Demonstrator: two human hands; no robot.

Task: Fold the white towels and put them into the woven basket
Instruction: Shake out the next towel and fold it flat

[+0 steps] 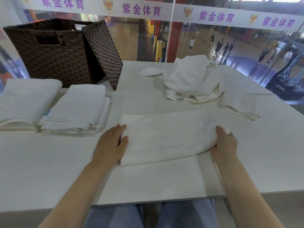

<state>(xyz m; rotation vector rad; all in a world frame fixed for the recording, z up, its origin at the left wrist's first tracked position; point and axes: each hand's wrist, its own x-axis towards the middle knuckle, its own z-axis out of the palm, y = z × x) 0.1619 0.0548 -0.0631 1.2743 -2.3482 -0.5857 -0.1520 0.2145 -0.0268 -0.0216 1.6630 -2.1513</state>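
A white towel [166, 137] lies partly folded on the white table in front of me. My left hand [111, 143] grips its left end, thumb on top of the fold. My right hand [225, 143] grips its right end, where the cloth bulges over my fingers. Two folded white towels [29, 102] [79, 109] lie side by side at the left. A dark brown woven basket [49, 51] stands behind them at the far left. A heap of unfolded white towels [192, 78] sits at the far right.
The basket's woven lid [103, 53] leans against its right side. One more folded towel [238, 106] lies at the right, in front of the heap. The table's near edge [148, 201] runs above my lap. A glass wall stands behind the table.
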